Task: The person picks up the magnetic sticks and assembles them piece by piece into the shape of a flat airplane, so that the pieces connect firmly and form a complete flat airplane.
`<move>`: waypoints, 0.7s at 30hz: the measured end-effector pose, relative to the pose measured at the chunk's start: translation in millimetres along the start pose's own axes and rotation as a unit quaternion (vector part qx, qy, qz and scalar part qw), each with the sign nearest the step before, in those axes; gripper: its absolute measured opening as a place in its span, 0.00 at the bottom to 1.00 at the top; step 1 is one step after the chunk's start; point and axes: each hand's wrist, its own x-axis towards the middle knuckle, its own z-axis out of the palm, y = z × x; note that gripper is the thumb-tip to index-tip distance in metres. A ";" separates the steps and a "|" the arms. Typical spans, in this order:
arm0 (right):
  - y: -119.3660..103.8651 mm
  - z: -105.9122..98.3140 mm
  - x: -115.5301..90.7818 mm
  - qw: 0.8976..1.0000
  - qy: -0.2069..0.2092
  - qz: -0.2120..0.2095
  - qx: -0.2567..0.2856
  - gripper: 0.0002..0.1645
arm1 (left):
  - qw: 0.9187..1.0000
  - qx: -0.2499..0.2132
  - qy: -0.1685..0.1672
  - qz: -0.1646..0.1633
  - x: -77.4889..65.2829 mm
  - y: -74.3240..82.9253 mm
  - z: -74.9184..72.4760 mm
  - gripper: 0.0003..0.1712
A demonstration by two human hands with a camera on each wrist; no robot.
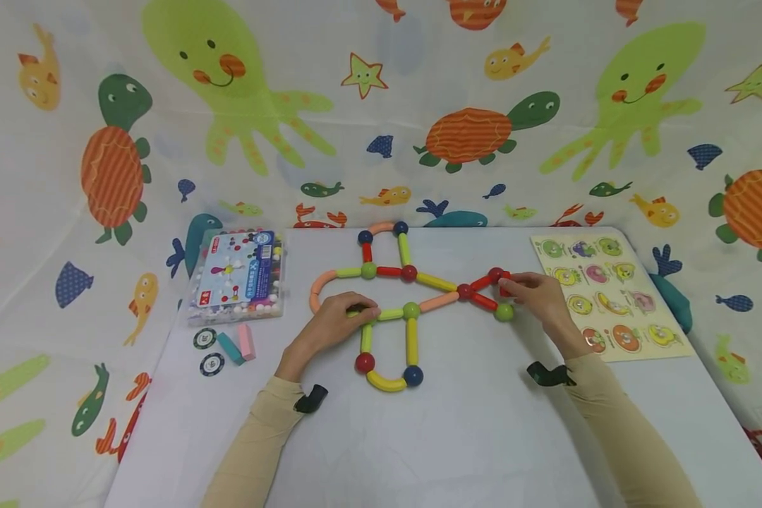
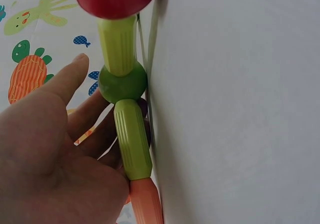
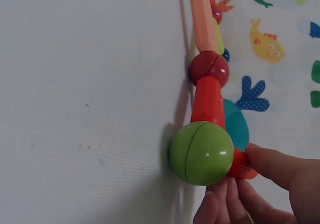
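Note:
A flat figure of coloured rods and balls lies on the table, shaped like an airplane. At its right end, my right hand (image 1: 536, 300) pinches a short red rod (image 3: 243, 165) between thumb and fingers, right by a red ball (image 1: 496, 274). Just below sits a green ball (image 1: 504, 312), joined by another red rod (image 1: 483, 301) to the central red ball (image 1: 464, 292). My left hand (image 1: 330, 323) rests at the figure's left part, its thumb extended. Its fingers lie behind a green ball (image 2: 122, 82) and a light green rod (image 2: 132, 140); a salmon curved rod (image 1: 321, 283) bends around there.
At the back left stands a clear box (image 1: 235, 275) of small beads. Two round chips (image 1: 212, 364) and pink (image 1: 246, 342) and teal (image 1: 230, 348) blocks lie before it. A fruit picture board (image 1: 609, 296) lies at the right. Patterned cloth (image 1: 381, 141) hangs behind the table.

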 end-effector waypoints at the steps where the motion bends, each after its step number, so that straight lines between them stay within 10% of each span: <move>1: 0.6 1.0 0.6 1.000 -0.001 0.003 -0.005 0.42 | 1.000 0.000 -0.001 -0.001 0.2 0.3 -0.1 0.15; 21: 6.2 5.9 2.2 0.999 -0.017 0.014 -0.045 0.40 | 1.000 0.002 -0.002 -0.010 0.2 0.9 -0.6 0.15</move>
